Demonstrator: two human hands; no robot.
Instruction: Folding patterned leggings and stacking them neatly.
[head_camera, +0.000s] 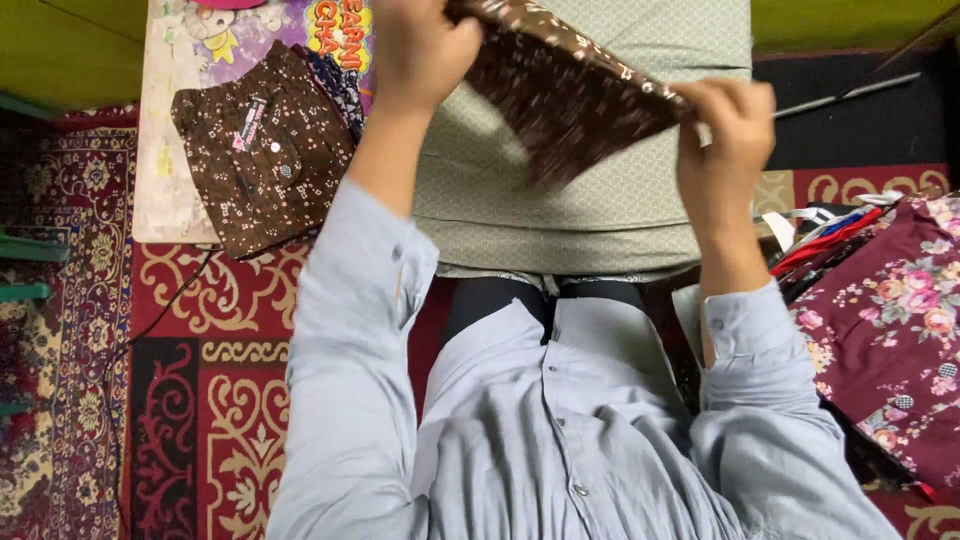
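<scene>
Brown floral cloth (565, 90) held up between both hands, above grey-green pad (600, 210). Left hand (425, 50) closed on cloth's upper end; fingertips cut off by top edge. Right hand (725, 135) clenched on lower end, fingers folded over it, pinch itself hidden. Cloth's shape hard to make out, blurred. Folded brown garment (265, 150) laid on printed sheet (170, 120), left of pad. Maroon floral fabric (890, 320) at right, partly cut off. Red carpet (240, 400) below.
</scene>
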